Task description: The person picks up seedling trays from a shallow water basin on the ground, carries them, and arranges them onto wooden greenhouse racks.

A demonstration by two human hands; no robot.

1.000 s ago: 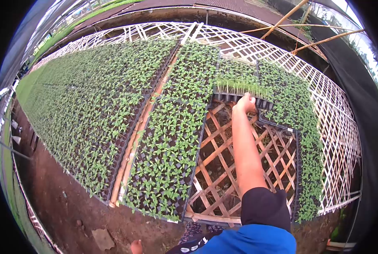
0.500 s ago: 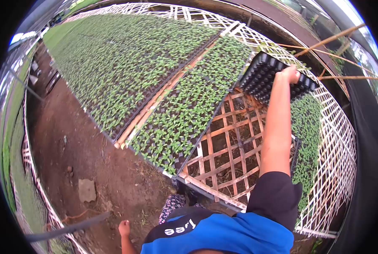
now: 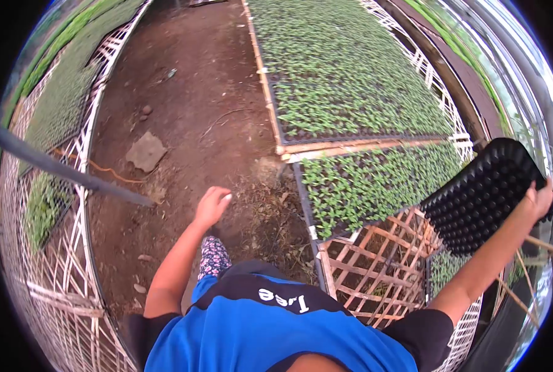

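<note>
A black plastic seedling tray (image 3: 484, 195) hangs tilted from my right hand (image 3: 540, 197), out at the right. Its fingers grip the tray's edge, and the rows of cell undersides face me. Below the tray lies the slatted lattice bench (image 3: 381, 260), partly covered by my arm. The row of seedling trays (image 3: 363, 186) beside the lattice is full of small green plants. My left hand (image 3: 213, 206) hovers over the dirt path, fingers loosely bent, with nothing visible in it.
A larger bed of seedlings (image 3: 344, 68) stretches away behind a wooden rail (image 3: 363, 147). Another lattice bench (image 3: 59, 273) runs along the left, with a grey pole (image 3: 72, 167) crossing in front. A flat stone (image 3: 146, 152) lies on the dirt path (image 3: 183, 93).
My view has swung left toward the path. My right hand, still gripping the tray, now shows farther right and lower in view. My left hand has come up and forward.
</note>
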